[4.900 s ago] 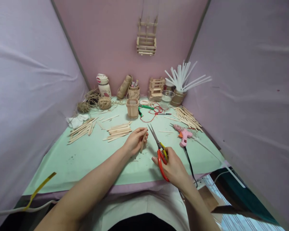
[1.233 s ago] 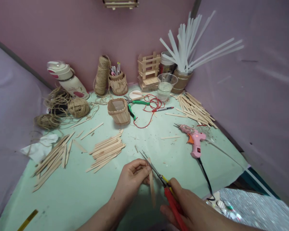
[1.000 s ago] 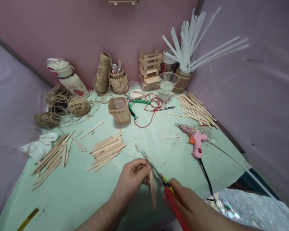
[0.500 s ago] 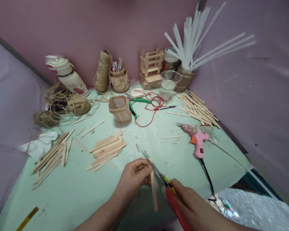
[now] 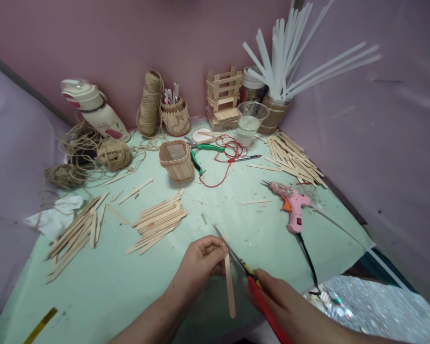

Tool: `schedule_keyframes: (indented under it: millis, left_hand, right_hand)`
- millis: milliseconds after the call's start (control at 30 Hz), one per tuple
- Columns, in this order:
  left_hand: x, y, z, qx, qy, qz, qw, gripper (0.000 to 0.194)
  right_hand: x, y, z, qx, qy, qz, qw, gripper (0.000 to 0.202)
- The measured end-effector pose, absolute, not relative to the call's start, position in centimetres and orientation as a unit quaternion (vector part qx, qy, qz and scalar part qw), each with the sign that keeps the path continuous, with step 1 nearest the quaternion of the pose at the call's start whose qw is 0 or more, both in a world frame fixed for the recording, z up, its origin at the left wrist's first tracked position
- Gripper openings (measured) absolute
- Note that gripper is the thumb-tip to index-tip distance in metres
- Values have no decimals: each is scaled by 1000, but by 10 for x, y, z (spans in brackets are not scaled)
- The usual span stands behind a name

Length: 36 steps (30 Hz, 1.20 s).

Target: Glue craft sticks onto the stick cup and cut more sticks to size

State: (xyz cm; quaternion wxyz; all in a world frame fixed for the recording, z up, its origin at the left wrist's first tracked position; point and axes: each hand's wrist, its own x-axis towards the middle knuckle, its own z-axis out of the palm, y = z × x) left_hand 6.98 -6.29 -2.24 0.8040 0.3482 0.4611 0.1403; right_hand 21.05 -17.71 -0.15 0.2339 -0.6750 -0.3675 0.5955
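My left hand pinches a flat wooden craft stick near its upper end, the rest hanging down toward me. My right hand is wrapped round the red and yellow handles of a pair of scissors. The scissor blades lie across the stick's upper part, right beside my left thumb. Whether the blades touch the wood is hard to tell. Beyond my left hand lies a stack of craft sticks. A small basket made of sticks stands behind that.
A pink hot glue gun lies at right, its cord running to the front edge. More sticks lie in a left pile and a right pile. Green-handled pliers, red string and a water cup are farther back.
The scissor blades look closer together than before, still across the stick's upper part. My hands have barely moved; the whole view has shifted slightly.
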Motion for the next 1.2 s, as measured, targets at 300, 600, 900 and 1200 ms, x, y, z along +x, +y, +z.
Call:
schedule_keyframes:
  millis: [300,600,900,1200]
  left_hand:
    - [69,-57,-24,399,462,81,788,19]
    - [71,-59,-23,406,465,71,784,20]
    - [71,-58,-22,405,464,66,785,21]
    - [69,-59,-25,404,453,71,792,22]
  right_hand:
    - [205,-175,12,-675,-279,636,248,43]
    - [202,-172,14,-627,-148,718,263,38]
    - [203,-175,15,-621,-123,734,246,37]
    - [202,-181,7,-653,-195,692,239,39]
